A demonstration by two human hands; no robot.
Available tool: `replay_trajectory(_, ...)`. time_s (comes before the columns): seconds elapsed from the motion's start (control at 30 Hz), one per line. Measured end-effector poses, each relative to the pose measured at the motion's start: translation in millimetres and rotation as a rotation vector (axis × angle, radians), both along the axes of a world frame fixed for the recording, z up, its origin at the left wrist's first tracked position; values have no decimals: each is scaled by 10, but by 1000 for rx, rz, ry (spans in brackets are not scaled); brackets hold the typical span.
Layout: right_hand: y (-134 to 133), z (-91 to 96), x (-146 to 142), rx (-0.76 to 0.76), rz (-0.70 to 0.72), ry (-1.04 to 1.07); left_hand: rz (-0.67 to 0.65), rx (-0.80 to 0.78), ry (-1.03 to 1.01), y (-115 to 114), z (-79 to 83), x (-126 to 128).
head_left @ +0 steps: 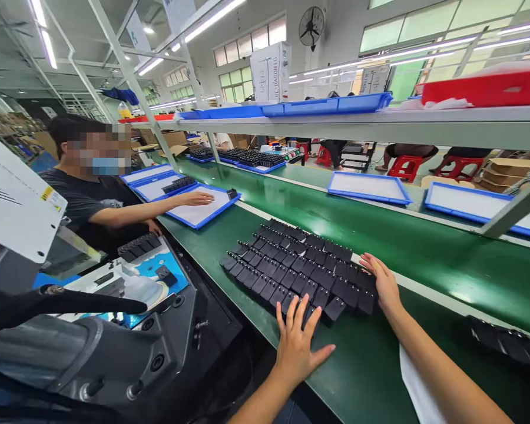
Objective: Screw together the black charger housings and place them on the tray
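Observation:
A block of several small black plastic parts (300,268) lies in rows on the green conveyor belt (424,247). My left hand (298,338) lies flat with fingers spread, its fingertips touching the near edge of the block. My right hand (382,282) is open too, fingers stretched against the block's right end. Neither hand holds anything.
A person in a dark shirt (88,200) sits at left with a hand on a blue-rimmed white tray (203,206). More blue trays (368,188) lie on the far belt. A grey machine (92,347) stands at lower left. A shelf (380,123) with blue bins runs overhead.

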State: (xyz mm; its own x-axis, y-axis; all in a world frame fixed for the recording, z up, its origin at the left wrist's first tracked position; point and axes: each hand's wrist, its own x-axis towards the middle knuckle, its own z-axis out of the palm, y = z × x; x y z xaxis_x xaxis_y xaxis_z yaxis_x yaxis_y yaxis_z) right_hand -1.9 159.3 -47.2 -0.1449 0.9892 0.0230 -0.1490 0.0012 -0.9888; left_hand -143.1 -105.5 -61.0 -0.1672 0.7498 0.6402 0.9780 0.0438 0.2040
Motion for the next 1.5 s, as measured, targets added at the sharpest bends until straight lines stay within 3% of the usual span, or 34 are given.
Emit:
replay_trajectory(0.6, 26, 17, -241, 38, 102, -142, 127, -10, -40, 39, 37, 60)
replay_trajectory(1.03, 22, -16, -340, 20, 32, -29, 173, -29, -26, 58, 86, 67)
replay_trajectory(1.23, 274, -35, -282, -45, -38, 58, 173, -17, -9, 52, 111, 58)
replay_trajectory(1.5, 493, 8, -418, -86, 75, 120, 128, 25, -40, 35, 91, 33)
